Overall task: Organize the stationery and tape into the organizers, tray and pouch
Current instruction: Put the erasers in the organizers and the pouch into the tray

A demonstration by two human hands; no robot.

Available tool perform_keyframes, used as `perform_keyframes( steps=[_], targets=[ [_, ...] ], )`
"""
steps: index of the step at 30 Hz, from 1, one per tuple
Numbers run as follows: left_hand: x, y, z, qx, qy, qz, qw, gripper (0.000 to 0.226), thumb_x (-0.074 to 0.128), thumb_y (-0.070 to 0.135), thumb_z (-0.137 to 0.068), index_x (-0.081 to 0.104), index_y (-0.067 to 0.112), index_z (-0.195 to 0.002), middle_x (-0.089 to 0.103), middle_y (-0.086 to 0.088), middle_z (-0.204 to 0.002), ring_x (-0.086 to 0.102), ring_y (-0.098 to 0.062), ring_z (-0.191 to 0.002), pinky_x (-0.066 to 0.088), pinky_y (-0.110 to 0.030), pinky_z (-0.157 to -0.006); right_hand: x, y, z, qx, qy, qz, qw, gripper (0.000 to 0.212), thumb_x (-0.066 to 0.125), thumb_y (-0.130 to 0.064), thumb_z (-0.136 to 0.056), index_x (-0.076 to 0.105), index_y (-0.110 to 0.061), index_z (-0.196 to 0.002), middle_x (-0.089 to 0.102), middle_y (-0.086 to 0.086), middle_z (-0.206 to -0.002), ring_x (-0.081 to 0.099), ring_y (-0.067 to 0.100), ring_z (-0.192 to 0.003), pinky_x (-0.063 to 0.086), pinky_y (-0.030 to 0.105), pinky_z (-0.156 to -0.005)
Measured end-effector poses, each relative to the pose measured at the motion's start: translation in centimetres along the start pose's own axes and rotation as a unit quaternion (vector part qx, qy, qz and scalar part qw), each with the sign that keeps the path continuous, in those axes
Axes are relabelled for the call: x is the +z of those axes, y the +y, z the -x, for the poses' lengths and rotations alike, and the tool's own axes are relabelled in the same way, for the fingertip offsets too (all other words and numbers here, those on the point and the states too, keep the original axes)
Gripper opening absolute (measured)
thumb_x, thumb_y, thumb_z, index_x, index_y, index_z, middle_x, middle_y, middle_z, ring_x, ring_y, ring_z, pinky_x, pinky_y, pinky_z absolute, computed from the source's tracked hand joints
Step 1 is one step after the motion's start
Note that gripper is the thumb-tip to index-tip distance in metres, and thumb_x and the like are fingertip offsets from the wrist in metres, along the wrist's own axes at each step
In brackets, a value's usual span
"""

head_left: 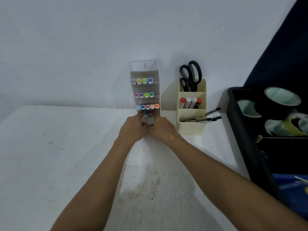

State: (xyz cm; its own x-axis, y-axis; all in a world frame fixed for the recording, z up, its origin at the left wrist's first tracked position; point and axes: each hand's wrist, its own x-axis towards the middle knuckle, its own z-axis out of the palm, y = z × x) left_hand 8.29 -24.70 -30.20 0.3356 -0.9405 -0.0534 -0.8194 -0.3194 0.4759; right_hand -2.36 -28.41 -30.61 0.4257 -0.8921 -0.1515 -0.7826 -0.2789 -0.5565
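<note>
- Left hand (133, 128) and right hand (160, 129) side by side at foot of tiered organizer (145, 70), fingers curled toward its bottom tier; any grip beyond the knuckles cannot be told.
- Small items (148, 112), blue and red-white, upright just above and between both hands, equally near each.
- Marker caps (147, 106) in coloured rows on three tiers, ends facing outward.
- Cream organizer (191, 125) to the right, with scissors (191, 75) and pens (208, 116).
- Black tray (240, 130) at far right, holding tape rolls (281, 99).

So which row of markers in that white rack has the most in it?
The bottom row, just above both hands: five caps, ending in an orange one. The top row and middle row of the white rack show four each.
</note>
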Motion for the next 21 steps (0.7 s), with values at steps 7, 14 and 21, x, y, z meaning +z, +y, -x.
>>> perform_keyframes(
  steps=[7, 14, 21],
  targets=[
    [-2.7, 0.9, 3.2, 0.022, 0.057, 0.008, 0.998, 0.038, 0.048, 0.015, -0.09, 0.062, 0.016, -0.126, 0.071, -0.011, -0.1, 0.059, -0.018, -0.072, 0.048, -0.024, -0.074, -3.0, 0.0, 3.2, -0.032, 0.012, -0.049, 0.998, 0.06, 0.051, -0.019, -0.093, 0.028, -0.028, -0.148, 0.062, 0.008, -0.123, 0.063, 0.026, -0.1, 0.054, 0.035, -0.085],
    [-7.2, 4.6, 5.2, 0.112, 0.156, -0.001, 0.981, 0.022, 0.051, 0.018, -0.09, 0.072, 0.01, -0.092, 0.073, -0.007, -0.089, 0.063, -0.023, -0.077, 0.055, -0.034, -0.071, -8.3, -0.7, 6.8, -0.099, 0.12, -0.123, 0.98, 0.022, 0.051, -0.014, -0.093, 0.065, -0.01, -0.111, 0.066, 0.006, -0.097, 0.059, 0.019, -0.085, 0.045, 0.025, -0.072],
    [-8.5, 6.3, 4.4, 0.046, 0.27, 0.138, 0.952, 0.015, 0.055, 0.015, -0.085, 0.048, 0.007, -0.096, 0.051, -0.008, -0.099, 0.053, -0.026, -0.089, 0.036, -0.029, -0.069, -13.3, 1.9, 8.2, -0.052, 0.256, -0.108, 0.959, 0.035, 0.045, -0.012, -0.095, 0.056, -0.007, -0.128, 0.053, 0.014, -0.123, 0.052, 0.024, -0.109, 0.046, 0.03, -0.088]
  ],
)
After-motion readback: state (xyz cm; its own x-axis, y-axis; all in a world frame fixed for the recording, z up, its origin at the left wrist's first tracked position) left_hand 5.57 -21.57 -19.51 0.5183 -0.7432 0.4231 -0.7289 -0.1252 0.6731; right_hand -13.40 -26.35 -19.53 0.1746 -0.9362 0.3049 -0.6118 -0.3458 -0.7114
